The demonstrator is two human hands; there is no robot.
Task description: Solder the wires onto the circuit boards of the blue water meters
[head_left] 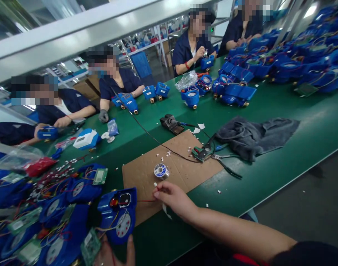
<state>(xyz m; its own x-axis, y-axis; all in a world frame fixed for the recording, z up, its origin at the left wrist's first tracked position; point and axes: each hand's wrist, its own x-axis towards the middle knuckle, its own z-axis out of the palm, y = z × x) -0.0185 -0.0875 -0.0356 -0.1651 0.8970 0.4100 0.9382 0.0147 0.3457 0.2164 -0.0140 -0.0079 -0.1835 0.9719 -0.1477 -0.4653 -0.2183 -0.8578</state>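
A blue water meter (129, 201) with a round dial, loose wires and a dangling green circuit board (90, 246) lies at the lower left of the head view. My left hand (116, 255), partly cut off by the bottom edge, grips its near end, with fingers and thumb on either side. My right hand (173, 199) is closed in a pinch on a small white connector (155, 184). A thin red wire (145, 201) runs from these fingers to the meter. Just beyond my right hand, a solder spool (161, 171) rests on a cardboard sheet (182, 147).
More blue meters crowd the left (54, 207) and far right (290, 62). On the green table (274, 173) lie pliers (228, 166), a grey cloth (249, 138), a black device (171, 123) with a cable, and scattered white connectors. Several co-workers sit opposite, handling meters.
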